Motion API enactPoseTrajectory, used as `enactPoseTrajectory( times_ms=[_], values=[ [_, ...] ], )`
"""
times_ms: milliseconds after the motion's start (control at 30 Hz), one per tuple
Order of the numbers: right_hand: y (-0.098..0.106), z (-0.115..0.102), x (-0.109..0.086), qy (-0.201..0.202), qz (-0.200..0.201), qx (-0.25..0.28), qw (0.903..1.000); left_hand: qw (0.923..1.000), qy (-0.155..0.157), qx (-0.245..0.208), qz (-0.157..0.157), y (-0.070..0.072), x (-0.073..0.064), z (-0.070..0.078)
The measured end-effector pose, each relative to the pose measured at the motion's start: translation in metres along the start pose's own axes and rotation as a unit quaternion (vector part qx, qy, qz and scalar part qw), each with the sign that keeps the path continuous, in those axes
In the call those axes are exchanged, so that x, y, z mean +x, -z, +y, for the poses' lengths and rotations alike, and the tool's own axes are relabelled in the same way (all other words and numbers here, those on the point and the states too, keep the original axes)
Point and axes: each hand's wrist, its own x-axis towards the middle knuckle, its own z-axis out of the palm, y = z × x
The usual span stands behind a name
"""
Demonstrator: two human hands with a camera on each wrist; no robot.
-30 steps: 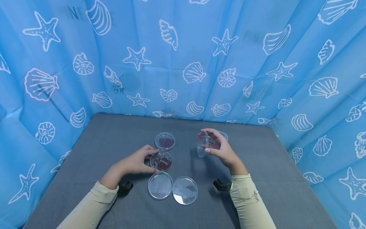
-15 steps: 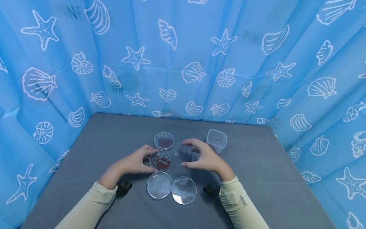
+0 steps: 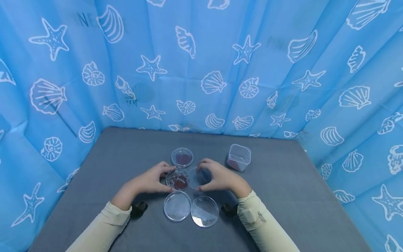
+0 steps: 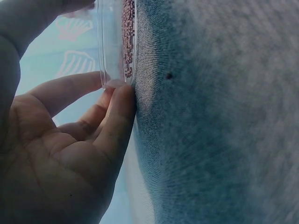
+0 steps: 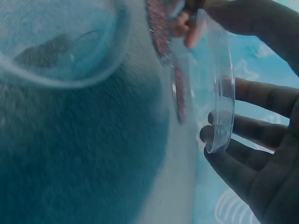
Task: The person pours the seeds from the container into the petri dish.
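A clear petri dish with reddish-brown granules [image 3: 178, 182] sits on the grey table in the head view. My left hand [image 3: 151, 180] grips its rim from the left, thumb at the near side and fingers at the far side. In the left wrist view the fingertips [image 4: 122, 93] meet the dish wall, with the granules [image 4: 128, 37] inside. My right hand [image 3: 220, 178] holds an empty clear petri dish [image 3: 196, 177] by its edge, just right of the filled one. The right wrist view shows this empty dish [image 5: 222, 102] raised above the tabletop between thumb and fingers.
Another petri dish of purplish-red granules [image 3: 182, 158] stands just behind. Two empty clear dishes lie side by side in front, a left one [image 3: 177, 206] and a right one [image 3: 204, 211]. A square clear tub [image 3: 240, 155] with some reddish contents is at back right. A patterned blue curtain [image 3: 201, 70] hangs behind.
My right hand has carried the empty dish leftward from beside the square tub to the filled dish, turning it from upright to flatter. The left hand has stayed on the filled dish.
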Motion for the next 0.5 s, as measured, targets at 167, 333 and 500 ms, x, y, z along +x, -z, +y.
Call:
enactPoseTrajectory(
  times_ms=[167, 333, 500],
  values=[
    [-0.009, -0.006, 0.011, -0.003, -0.035, 0.001, 0.9994, 1.0000, 0.002, -0.008, -0.003, -0.003, 0.000, -0.002],
    [-0.014, -0.012, 0.022, -0.006, -0.047, -0.005, 0.9989, 0.9998, 0.007, -0.013, -0.009, -0.002, -0.001, -0.002],
    [-0.017, -0.018, 0.033, -0.008, -0.061, -0.013, 0.9980, 0.9998, 0.009, -0.013, -0.010, 0.001, -0.001, -0.001]
  ],
)
